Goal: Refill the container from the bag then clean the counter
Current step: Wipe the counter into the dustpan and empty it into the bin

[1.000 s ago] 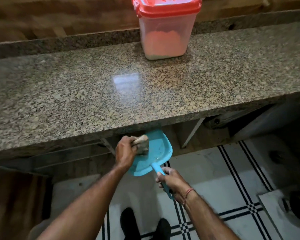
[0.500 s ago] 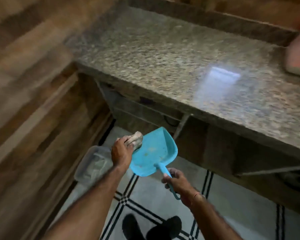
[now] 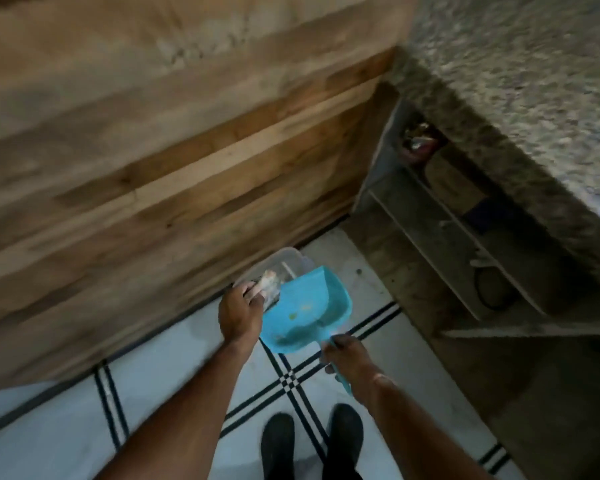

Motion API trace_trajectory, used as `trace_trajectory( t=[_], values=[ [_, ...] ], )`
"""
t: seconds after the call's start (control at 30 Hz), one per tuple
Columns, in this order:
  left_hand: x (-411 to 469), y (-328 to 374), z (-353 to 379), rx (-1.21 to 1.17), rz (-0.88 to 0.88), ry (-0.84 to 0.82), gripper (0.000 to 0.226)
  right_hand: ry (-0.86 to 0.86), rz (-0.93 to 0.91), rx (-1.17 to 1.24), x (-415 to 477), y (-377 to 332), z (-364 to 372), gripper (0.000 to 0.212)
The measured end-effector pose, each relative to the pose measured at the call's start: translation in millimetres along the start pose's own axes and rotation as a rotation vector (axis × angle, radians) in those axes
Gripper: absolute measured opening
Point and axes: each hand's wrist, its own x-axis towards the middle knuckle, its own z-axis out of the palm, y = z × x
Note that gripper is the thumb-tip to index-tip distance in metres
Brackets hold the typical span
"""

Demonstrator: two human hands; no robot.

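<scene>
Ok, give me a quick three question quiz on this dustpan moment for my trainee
1. True or false: the left hand is empty.
2. What does the right hand grip? A) the blue dustpan by its handle B) a broom C) a red lid
3. What sits on the floor just beyond the dustpan, by the wooden wall?

Key: 1. False, it holds a sponge-like wad. 2. A. 3. A clear plastic tub.

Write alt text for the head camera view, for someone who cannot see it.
Seen from above, a person's right hand holds a turquoise dustpan by its handle while the left hand grips a cloth at its edge, above a clear plastic bin on the tiled floor. A granite counter sits upper right.
</scene>
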Motion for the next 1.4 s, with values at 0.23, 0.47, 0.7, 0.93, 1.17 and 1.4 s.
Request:
trace_trajectory(
  t=[0.23,0.47,0.7,0.93,1.17,1.4],
  values=[
    [68,-83,50,-0.017,-0.119,0.115,0.034,0.001,-0.02,-0.183,157,-6,57,0.014],
    [99,-139,80,0.022,-0.17,0.15,0.036,-0.034,-0.008,-0.358,231,4,80,0.012],
    [104,-145,85,-0.068,-0.22,0.255,0.033,0.016,-0.14,-0.157,213,27,74,0.003],
    [127,-161,98,-0.164,-0.152,0.293,0.038,-0.032,-0.242,-0.09,268,34,105,0.012],
    [134,-203,119,-0.213,-0.118,0.327,0.04,0.144,-0.285,-0.5,325,62,132,0.036],
    [134,-219,127,-0.169,-0.077,0.302,0.028,0.204,-0.304,-0.717,338,74,131,0.051]
  ],
)
